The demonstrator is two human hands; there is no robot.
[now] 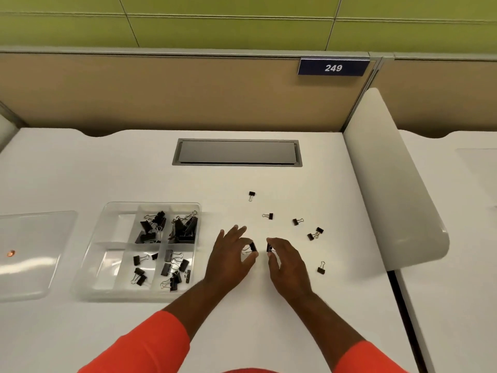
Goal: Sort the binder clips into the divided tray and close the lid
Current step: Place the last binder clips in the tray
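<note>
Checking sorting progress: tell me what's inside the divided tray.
The tray holds black binder clips in four compartments; the two left ones look empty. Clips buried under the piles are hidden.

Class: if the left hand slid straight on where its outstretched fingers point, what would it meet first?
Likely the farthest loose clip, with only table between it and the left hand; direction approximate.

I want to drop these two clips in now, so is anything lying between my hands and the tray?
Nothing visible. The left hand pinches one binder clip, the right hand another, and only bare table lies between them and the open tray. The lid lies left of the tray, out of the path.
</note>
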